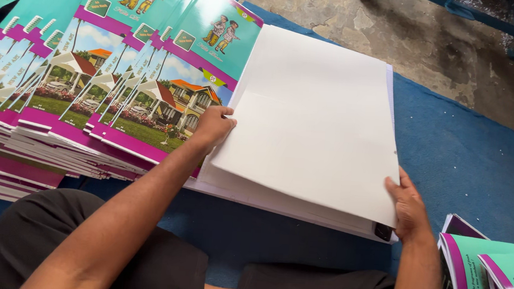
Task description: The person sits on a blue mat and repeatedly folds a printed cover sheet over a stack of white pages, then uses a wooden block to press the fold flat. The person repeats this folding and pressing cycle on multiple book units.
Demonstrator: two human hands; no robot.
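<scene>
You sit on a blue mat [467, 153] over bare concrete floor [433, 42]. Fanned booklet covers [122, 87] crowd your left; open mat lies right. The white paper stack [312, 124] runs lengthwise away from you. Your left hand [213, 126] and right hand [408, 206] each pinch the lifted top sheets' edges.

One head-worn camera looks steeply down, close over the lap and floor.

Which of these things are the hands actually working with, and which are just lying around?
In hand:
- top white sheets, lifted by the left hand and right hand
- white paper stack underneath

Lying about:
- fanned printed covers
- folded covers at right
- blue mat
- blue frame on the concrete floor
</scene>
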